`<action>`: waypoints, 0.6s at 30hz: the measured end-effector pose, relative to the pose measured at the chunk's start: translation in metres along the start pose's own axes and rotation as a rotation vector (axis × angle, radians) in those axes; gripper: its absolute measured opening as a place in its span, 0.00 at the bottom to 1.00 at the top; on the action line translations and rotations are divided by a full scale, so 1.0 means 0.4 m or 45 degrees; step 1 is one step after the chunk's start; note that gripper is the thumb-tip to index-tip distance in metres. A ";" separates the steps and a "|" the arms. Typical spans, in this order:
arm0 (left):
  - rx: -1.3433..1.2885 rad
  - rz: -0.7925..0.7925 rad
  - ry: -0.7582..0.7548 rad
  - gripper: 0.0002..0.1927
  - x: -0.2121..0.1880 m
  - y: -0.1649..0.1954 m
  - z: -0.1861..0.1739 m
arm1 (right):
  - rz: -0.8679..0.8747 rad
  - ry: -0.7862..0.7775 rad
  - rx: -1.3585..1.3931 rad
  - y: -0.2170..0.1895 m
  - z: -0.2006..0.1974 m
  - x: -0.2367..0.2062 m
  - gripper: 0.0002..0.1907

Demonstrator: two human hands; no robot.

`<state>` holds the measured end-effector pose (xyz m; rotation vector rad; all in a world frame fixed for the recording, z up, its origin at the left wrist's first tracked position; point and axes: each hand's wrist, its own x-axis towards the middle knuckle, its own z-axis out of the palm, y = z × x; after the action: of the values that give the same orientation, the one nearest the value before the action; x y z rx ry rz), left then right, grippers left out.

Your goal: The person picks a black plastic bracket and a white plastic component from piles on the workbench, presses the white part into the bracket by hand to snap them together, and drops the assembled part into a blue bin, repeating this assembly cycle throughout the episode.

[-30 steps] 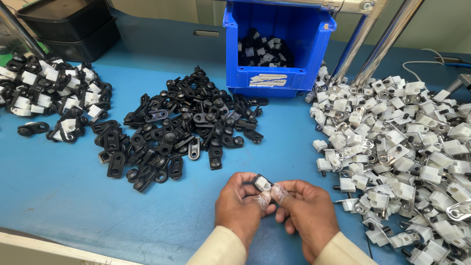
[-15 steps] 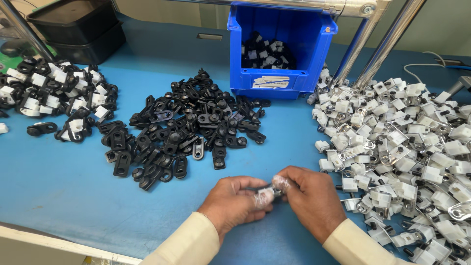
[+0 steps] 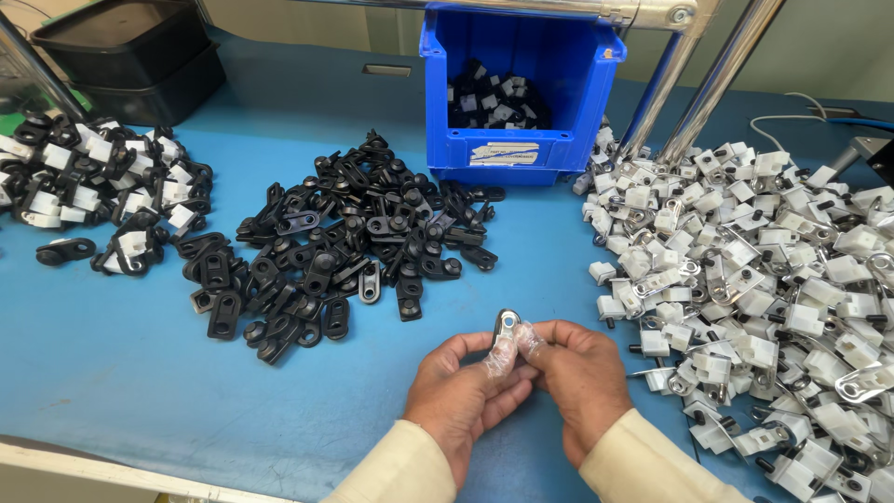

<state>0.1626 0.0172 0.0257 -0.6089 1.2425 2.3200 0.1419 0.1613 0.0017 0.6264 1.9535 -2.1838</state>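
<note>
Glossy black plastic clips (image 3: 354, 242), seemingly shiny metal brackets (image 3: 745, 279), matt blue tabletop (image 3: 121, 363).

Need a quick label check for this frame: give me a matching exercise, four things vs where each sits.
Things:
1. black parts pile
2. white parts pile
3. blue bin
4. small black-and-metal part

Places:
A. right side of the table
B. pinched between both hands' fingertips
C. middle of the table
D. back of the table, under the metal tubes

Pairs: 1-C, 2-A, 3-D, 4-B
</note>
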 end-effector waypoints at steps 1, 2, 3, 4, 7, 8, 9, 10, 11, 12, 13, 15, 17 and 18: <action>0.009 0.001 0.001 0.18 -0.001 0.003 0.002 | 0.015 0.045 -0.039 -0.003 0.006 0.002 0.08; 0.016 0.000 0.002 0.18 -0.003 0.004 0.003 | 0.020 -0.008 -0.039 -0.012 0.002 -0.001 0.09; 0.024 0.000 0.005 0.18 -0.004 0.005 0.003 | 0.026 -0.062 -0.038 -0.022 -0.005 -0.005 0.10; 0.008 -0.004 -0.017 0.19 -0.005 0.008 0.000 | 0.032 -0.115 -0.037 -0.030 -0.007 -0.010 0.11; 0.013 -0.019 -0.057 0.20 -0.004 0.012 -0.014 | 0.145 -0.173 -0.042 -0.056 -0.024 -0.028 0.17; 0.055 -0.028 -0.054 0.19 -0.003 0.012 -0.018 | 0.154 -0.174 -0.052 -0.061 -0.025 -0.028 0.17; 0.098 -0.037 -0.051 0.19 -0.001 0.011 -0.020 | 0.162 -0.175 -0.061 -0.064 -0.027 -0.028 0.18; 0.152 -0.036 -0.046 0.19 0.000 0.009 -0.022 | 0.170 -0.175 -0.070 -0.065 -0.030 -0.027 0.18; 0.208 -0.036 -0.040 0.18 0.000 0.007 -0.024 | 0.146 -0.203 -0.088 -0.064 -0.030 -0.024 0.16; 0.262 -0.035 -0.034 0.18 0.002 0.006 -0.024 | 0.120 -0.231 -0.107 -0.063 -0.030 -0.018 0.14; 0.317 0.006 -0.027 0.17 0.005 0.006 -0.023 | 0.094 -0.259 -0.125 -0.061 -0.029 -0.010 0.12; 0.426 0.088 -0.014 0.15 0.011 0.006 -0.014 | 0.070 -0.202 -0.225 -0.054 -0.022 0.007 0.14; 0.503 0.085 0.082 0.14 0.011 0.005 -0.004 | 0.082 -0.137 -0.237 -0.051 -0.013 0.022 0.14; 0.539 0.086 0.129 0.13 0.012 0.007 0.001 | 0.105 -0.101 -0.205 -0.053 -0.009 0.030 0.15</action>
<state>0.1569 0.0171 0.0250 -0.5449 1.7592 2.0027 0.1240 0.1698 0.0160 0.5752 2.0000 -1.9494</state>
